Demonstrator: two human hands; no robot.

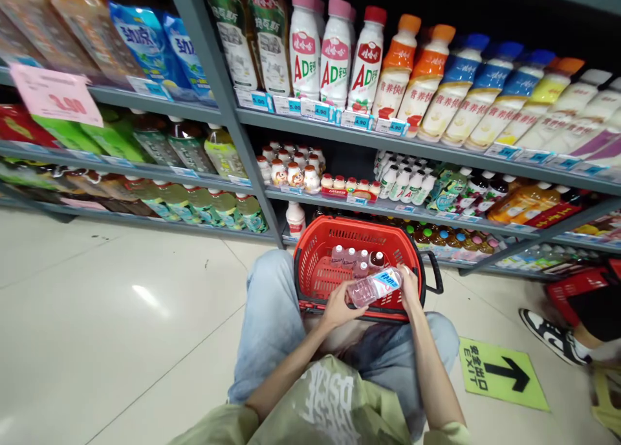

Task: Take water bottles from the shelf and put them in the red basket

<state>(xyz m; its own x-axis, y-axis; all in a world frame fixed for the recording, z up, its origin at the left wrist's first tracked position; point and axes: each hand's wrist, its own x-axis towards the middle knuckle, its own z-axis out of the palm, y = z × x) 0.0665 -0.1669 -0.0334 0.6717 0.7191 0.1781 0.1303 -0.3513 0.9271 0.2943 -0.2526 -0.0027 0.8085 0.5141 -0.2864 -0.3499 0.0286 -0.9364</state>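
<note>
A clear plastic drink bottle (374,287) with pinkish contents and a blue-and-white label lies tilted between my two hands. My left hand (340,308) is closed round its lower end. At the cap end, my right hand (409,286) grips it, the fingers hiding the cap. Right under the bottle stands a red shopping basket (317,254) with a black rim and handle. Inside the basket are several small white-capped bottles (349,257), most with pinkish contents and one dark (376,259).
Ahead stand grey shelves (310,116) packed with drink bottles, including white AD bottles (305,50). At the right, a person's sneaker (553,336) is near a green exit floor sign (503,372). Pale tiled floor (121,290) spreads out on the left.
</note>
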